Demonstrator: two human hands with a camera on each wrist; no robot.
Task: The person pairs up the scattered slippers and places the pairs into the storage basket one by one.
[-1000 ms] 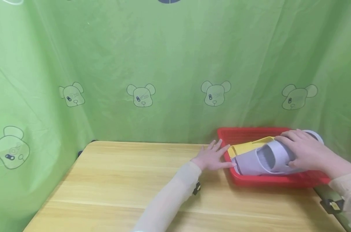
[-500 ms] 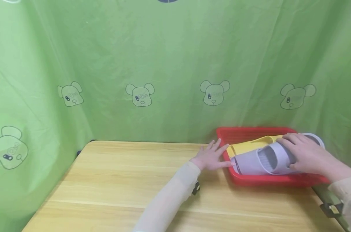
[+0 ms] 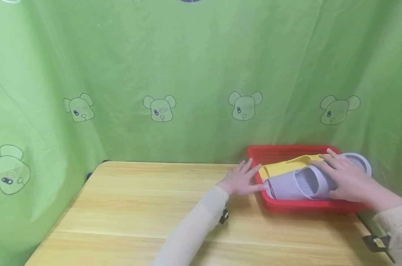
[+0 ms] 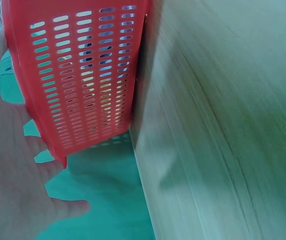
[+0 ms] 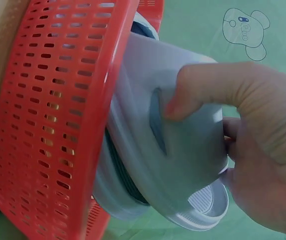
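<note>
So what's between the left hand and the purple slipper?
The red basket's end wall; the left hand rests against it, the purple slipper lies inside, per the head view.

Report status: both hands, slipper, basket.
Left hand open, flat against red basket wall. Right hand grips lavender slipper in basket. Yellow slipper beneath. Table alongside.

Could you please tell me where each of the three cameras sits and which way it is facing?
Head: worn high, facing forward and down at the table; both hands and sleeves show.
Left wrist: beside the left hand, facing the red basket wall.
Right wrist: by the right hand, facing the lilac slipper it grips.
All share the basket.
</note>
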